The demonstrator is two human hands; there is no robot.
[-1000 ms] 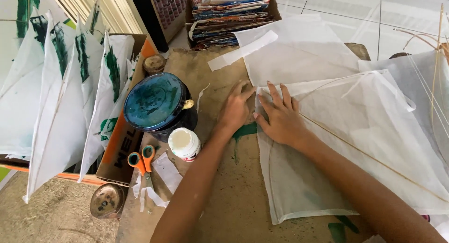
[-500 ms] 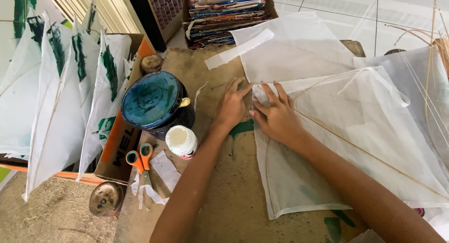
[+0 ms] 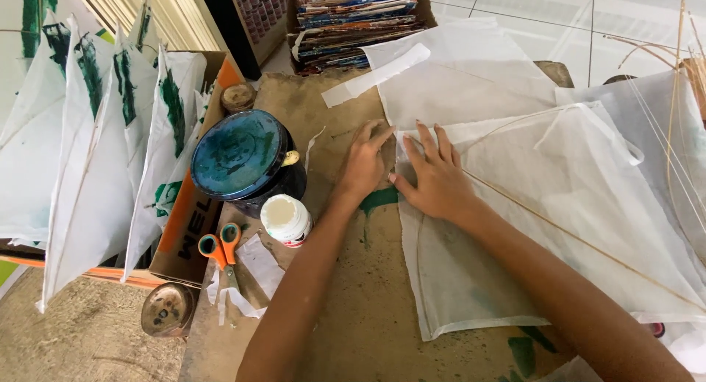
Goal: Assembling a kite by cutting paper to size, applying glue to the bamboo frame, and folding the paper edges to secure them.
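Observation:
A white tissue-paper kite [image 3: 559,205] with thin bamboo sticks lies flat on a brown paper-covered table [image 3: 353,308]. My right hand [image 3: 435,177] rests flat on the kite's left corner, fingers spread and pointing away from me. My left hand [image 3: 365,161] presses the table right beside that corner, its fingers touching the paper's edge. Neither hand holds anything.
A dark blue round tin [image 3: 243,158], a small white glue pot [image 3: 285,219] and orange-handled scissors [image 3: 219,244] sit left of my hands. Finished white kites with green marks [image 3: 103,154] stand in a cardboard box. Stacked magazines [image 3: 353,14] lie beyond; loose bamboo sticks [image 3: 673,110] at right.
Both hands have slid slightly away from me along the kite's left corner, staying flat on the paper. Nothing else has moved.

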